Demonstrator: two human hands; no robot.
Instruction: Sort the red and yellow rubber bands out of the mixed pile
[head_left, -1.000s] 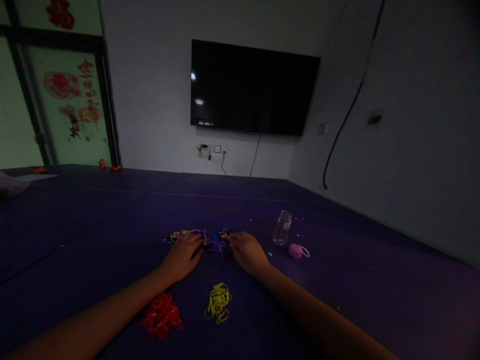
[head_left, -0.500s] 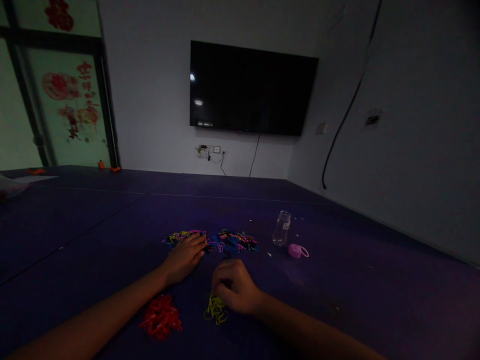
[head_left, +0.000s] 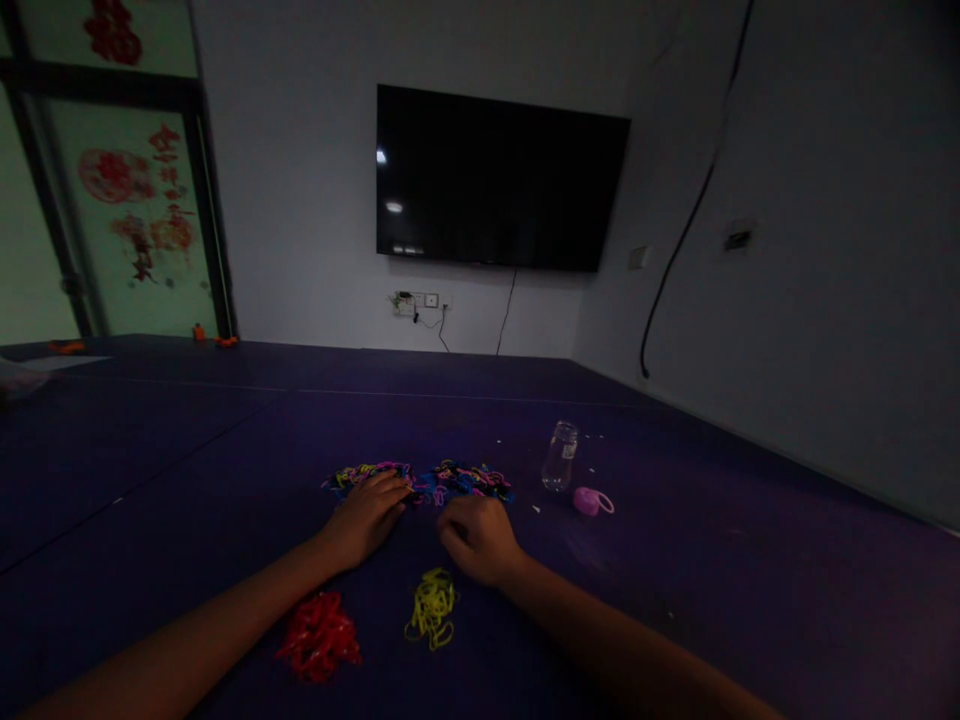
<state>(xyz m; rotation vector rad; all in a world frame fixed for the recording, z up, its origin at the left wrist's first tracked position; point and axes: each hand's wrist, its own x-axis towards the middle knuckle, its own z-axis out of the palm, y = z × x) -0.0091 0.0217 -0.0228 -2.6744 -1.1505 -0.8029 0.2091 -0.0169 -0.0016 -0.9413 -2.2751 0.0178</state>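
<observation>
Multicoloured rubber bands lie in a loose mixed heap (head_left: pixel 472 482), with pink, blue, black and yellow among them. My left hand (head_left: pixel 367 515) rests flat on the left part of this heap, its fingers stretched out. At the near edge of its right part is my right hand (head_left: pixel 480 540), fingers curled in; whether anything is between them is hidden. A small pile of yellow rubber bands (head_left: pixel 433 608) sits closer to me, below my right hand. Beside my left forearm is a pile of red rubber bands (head_left: pixel 321 638).
A clear bottle (head_left: pixel 559 458) stands uncapped right of the heap, with a pink looped lid (head_left: pixel 588 502) by it. White scraps (head_left: pixel 536 509) dot the purple surface (head_left: pixel 675 520). A television (head_left: pixel 502 180) hangs on the far wall. Small orange objects (head_left: pixel 226 342) lie near the door.
My right hand has moved away from the yellow rubber bands, forward to the mixed heap, leaving the yellow pile in full view. My left hand stays on the heap.
</observation>
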